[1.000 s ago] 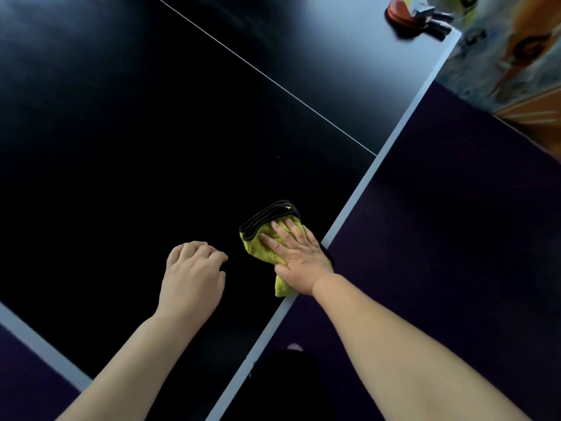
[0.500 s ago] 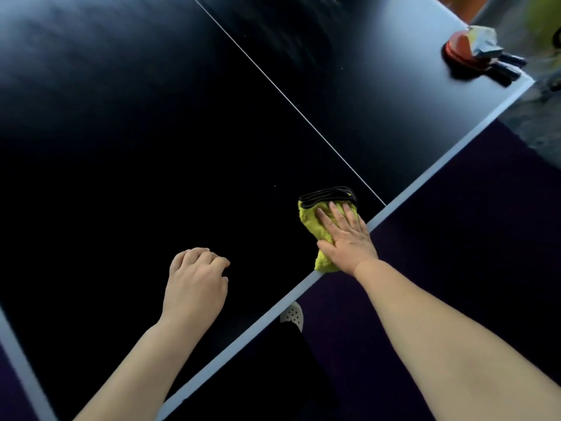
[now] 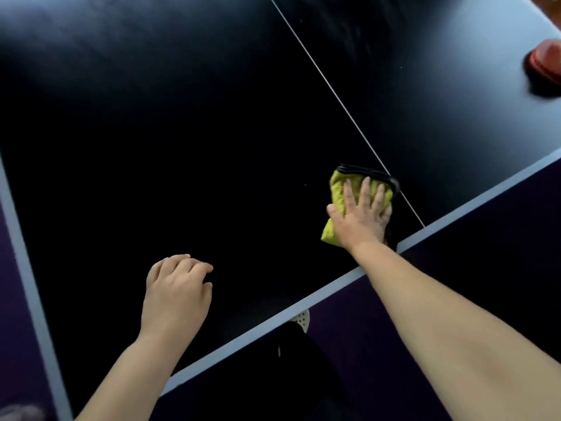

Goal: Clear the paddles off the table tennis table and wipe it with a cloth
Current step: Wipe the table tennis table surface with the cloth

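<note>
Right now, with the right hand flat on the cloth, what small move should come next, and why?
Probably slide the cloth across the centre line. The right hand presses it flat by the near edge of the table, right at that line, so the next half is within reach; a paddle lies on that half's far corner.

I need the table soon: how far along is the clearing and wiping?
Nothing looks finished yet. In hand: the right hand presses the yellow cloth flat on the table near its edge; the left hand rests empty. Left: a red paddle lies at the far corner, uncleared.
</note>
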### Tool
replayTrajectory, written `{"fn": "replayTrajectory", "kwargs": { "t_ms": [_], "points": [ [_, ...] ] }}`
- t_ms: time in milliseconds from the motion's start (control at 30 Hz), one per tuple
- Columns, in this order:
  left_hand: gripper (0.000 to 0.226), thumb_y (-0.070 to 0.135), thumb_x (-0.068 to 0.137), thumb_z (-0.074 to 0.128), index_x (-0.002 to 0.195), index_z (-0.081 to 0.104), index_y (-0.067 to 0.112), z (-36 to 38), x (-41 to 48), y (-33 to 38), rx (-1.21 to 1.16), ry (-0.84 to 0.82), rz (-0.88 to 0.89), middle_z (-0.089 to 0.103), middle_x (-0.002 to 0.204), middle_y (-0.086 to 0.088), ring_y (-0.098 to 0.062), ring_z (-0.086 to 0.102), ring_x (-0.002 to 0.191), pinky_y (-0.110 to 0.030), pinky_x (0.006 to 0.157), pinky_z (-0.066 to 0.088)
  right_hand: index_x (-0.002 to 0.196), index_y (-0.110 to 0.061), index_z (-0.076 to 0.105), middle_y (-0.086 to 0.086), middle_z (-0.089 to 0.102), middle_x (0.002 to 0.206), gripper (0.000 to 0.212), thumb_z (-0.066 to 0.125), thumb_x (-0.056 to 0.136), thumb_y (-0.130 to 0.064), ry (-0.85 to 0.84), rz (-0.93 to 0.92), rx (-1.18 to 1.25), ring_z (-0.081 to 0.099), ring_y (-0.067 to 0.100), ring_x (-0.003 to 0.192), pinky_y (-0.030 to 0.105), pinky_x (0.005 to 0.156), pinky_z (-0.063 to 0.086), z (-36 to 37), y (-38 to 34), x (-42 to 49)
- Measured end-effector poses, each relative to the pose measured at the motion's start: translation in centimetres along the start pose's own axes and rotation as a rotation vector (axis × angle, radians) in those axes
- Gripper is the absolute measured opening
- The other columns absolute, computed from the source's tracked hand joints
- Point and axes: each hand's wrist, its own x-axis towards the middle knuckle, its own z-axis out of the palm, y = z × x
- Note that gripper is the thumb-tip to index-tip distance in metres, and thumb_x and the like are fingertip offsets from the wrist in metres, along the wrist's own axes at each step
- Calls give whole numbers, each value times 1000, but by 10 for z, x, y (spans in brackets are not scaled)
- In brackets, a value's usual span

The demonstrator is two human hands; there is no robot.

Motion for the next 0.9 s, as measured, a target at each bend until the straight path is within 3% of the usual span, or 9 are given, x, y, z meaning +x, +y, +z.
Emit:
{"fn": "replayTrajectory", "kwargs": {
  "t_ms": [100,200,400,533,633,733,900],
  "points": [
    [21,12,73,72,94,71,12,-1,-4,-23,-9,-6,-49,69,91,-2,-28,57,106,-38,97,26,151,-35,-18,4,-31,158,67,16,99,-59,-5,-180,-43,-31,33,143,56,116,-12,19,-62,-24],
    [21,15,76,66,96,71,12,-7,-10,-51,-10,-5,-84,69,93,-3,-30,56,107,-38,97,25,153,-34,-15,4,-30,158,67,18,99,-56,-31,-337,-59,-31,33,143,56,116,-13,41,-125,-57],
    [27,6,71,76,97,71,11,-29,-21,-109,4,-57,-142,69,96,-7,-32,55,108,-43,97,29,154,-36,-9,-1,-37,153,66,24,100,-53,-94,-645,-124,-39,28,139,57,114,-15,88,-221,-124],
    [26,6,71,76,96,72,12,-37,-20,-127,-1,-53,-149,69,95,-6,-31,55,107,-45,95,31,153,-38,-9,-4,-31,157,63,25,101,-49,-120,-864,-269,-39,25,140,51,113,-24,103,-245,-148],
    [28,5,68,78,95,72,10,-38,-15,-129,-11,-26,-110,69,93,-6,-32,56,106,-44,95,31,154,-40,-5,-9,-24,158,63,26,100,-47,-110,-936,-317,-30,19,144,44,115,-23,91,-234,-132],
    [24,7,71,76,94,72,11,-38,-6,-125,-20,21,-54,69,92,-5,-32,57,105,-40,96,27,154,-41,4,-11,-12,162,63,28,96,-46,-88,-842,-245,-20,16,148,41,117,-18,70,-215,-103],
    [29,21,72,54,92,72,11,-33,13,-120,-15,51,25,70,88,-2,-30,58,104,-38,97,26,155,-39,4,-10,-13,163,63,28,97,-49,-4,-398,-139,-13,18,150,39,119,-6,31,-158,-43]
  ]
}}
